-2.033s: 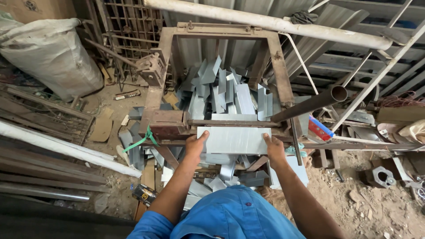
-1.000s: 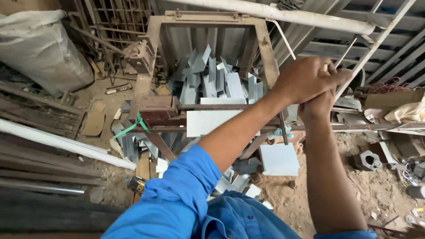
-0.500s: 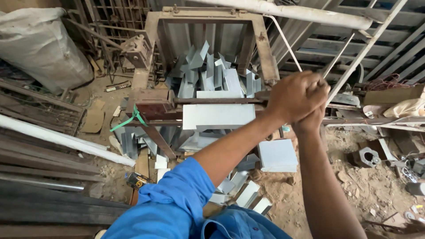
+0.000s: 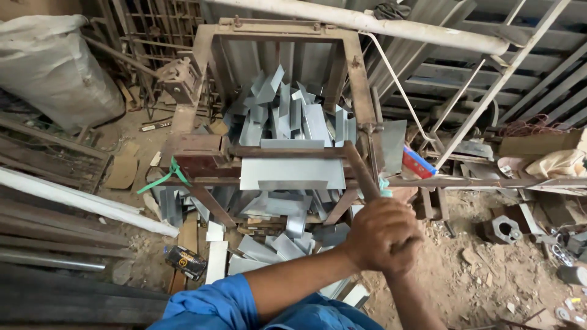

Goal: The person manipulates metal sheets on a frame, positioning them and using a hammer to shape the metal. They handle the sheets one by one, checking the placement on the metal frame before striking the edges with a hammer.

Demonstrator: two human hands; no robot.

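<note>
We cannot see our right hand [image 4: 400, 260]: the left hand [image 4: 382, 235] wraps over it, and the lever's [image 4: 361, 168] lower end vanishes inside that clasp. Our fingers curl out of sight underneath. The flat sheet's [image 4: 292, 173] rear edge hides behind the frame's crossbar [image 4: 287, 151]. The white sack [image 4: 55, 67] is cut off at the picture's left edge.

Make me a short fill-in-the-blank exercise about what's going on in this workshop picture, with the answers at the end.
1. Both hands, left hand on top, grip one rusty ____ of the press frame.
2. A flat grey metal sheet sits in the ____.
3. Behind it lies a pile of bent ____ pieces.
4. The sleeve is ____.

Answers: lever; frame; metal; blue
</note>
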